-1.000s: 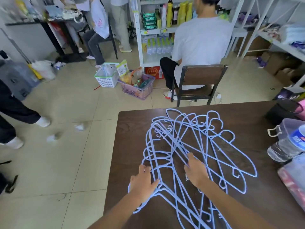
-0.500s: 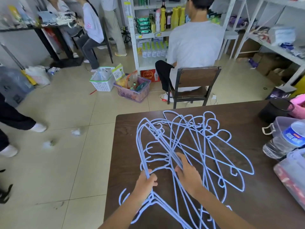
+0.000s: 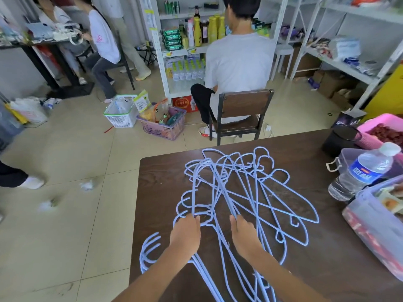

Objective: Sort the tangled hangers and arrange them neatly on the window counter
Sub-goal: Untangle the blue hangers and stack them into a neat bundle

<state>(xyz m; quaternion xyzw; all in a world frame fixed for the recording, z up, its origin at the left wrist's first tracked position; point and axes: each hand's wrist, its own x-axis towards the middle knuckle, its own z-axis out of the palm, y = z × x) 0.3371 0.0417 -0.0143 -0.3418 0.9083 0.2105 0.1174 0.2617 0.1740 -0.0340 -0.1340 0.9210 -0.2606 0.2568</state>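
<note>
A tangle of several light blue wire hangers lies spread across the dark brown wooden table. Some hooks stick out over the table's left edge near me. My left hand is closed on a few hanger wires at the left side of the pile. My right hand grips a bundle of wires near the pile's middle. Both hands rest low on the table, about a hand's width apart. No window counter is in view.
On the table's right stand a water bottle, clear plastic boxes, a black cup and a pink tub. A person sits on a chair just beyond the table. Baskets sit on the tiled floor.
My left hand has closed on the left hangers and drawn them toward me, so hooks now overhang the left edge. My right hand slid back along its wires. The view tilted upward.
</note>
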